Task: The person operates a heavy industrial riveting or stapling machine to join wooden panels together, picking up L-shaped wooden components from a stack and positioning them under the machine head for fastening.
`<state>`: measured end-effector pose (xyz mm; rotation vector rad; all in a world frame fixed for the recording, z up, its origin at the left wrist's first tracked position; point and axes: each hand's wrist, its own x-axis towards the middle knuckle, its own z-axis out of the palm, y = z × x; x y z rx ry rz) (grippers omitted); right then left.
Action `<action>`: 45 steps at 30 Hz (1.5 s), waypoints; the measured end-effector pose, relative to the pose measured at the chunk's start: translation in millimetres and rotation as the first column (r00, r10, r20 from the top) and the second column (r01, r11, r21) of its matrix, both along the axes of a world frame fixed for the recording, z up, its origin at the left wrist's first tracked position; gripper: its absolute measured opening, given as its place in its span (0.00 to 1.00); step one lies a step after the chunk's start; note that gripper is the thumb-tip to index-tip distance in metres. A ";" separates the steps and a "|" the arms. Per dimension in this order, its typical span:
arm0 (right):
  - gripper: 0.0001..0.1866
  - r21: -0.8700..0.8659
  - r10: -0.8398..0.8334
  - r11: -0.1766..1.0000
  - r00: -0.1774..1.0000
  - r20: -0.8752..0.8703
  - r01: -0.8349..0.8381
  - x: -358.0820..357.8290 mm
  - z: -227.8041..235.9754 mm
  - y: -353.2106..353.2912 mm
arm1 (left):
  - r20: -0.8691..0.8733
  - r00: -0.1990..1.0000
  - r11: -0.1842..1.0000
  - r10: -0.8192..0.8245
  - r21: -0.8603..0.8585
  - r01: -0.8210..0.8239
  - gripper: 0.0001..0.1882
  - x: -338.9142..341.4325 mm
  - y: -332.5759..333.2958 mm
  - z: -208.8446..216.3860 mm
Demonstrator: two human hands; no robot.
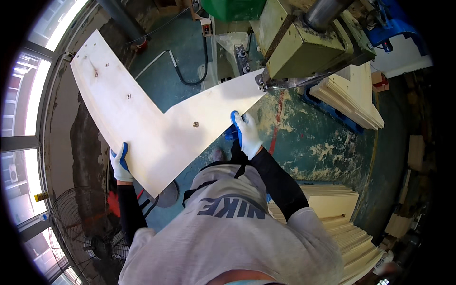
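Observation:
Held out level before me is a wide L-shaped plywood panel [166,130], pale, with several small metal-looking fittings set in it. My left hand [120,162], in a white glove with blue palm, grips its left edge near the bottom corner, fingers closed round it. On the near right edge, my right hand [246,135] in a matching glove pinches the panel, thumb on top. The panel's far right end reaches under the head of a green machine [304,47], at a small metal tool [262,81]. Whether the tool touches the panel I cannot tell.
Stacked plywood panels [351,95] sit on a blue pallet at the right; another stack [337,204] stands behind my right arm. A wire-caged fan [90,237] is at the lower left, beside windows [21,114]. Dust streaks the green floor [327,147]. A black hose [192,83] curves beyond the panel.

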<state>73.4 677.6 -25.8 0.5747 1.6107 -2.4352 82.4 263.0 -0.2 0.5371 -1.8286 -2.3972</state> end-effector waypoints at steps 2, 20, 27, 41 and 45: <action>0.15 0.014 -0.003 1.000 1.000 -0.012 0.004 -3.9 -2.4 0.9 | -0.011 1.000 1.000 -0.011 0.010 0.011 0.25 1.7 2.2 5.3; 0.18 -0.369 0.282 0.898 0.958 0.059 -0.242 62.5 -1.3 4.8 | 0.257 0.965 0.994 -0.054 0.110 0.027 0.25 106.5 -13.1 26.5; 0.16 -0.195 0.049 0.981 0.973 0.226 -0.005 71.8 -22.2 138.9 | 0.562 0.797 0.883 -0.219 0.463 -0.084 0.20 136.3 126.8 -57.6; 0.14 0.273 -0.792 0.515 0.573 -0.211 0.812 221.6 49.2 635.3 | 0.329 0.631 0.658 -0.703 0.636 0.402 0.19 50.0 696.8 -98.6; 0.22 0.576 -0.805 -0.174 0.221 -0.550 0.799 256.5 31.7 725.7 | 0.106 0.689 0.653 -0.717 0.448 0.611 0.20 9.6 829.7 -98.4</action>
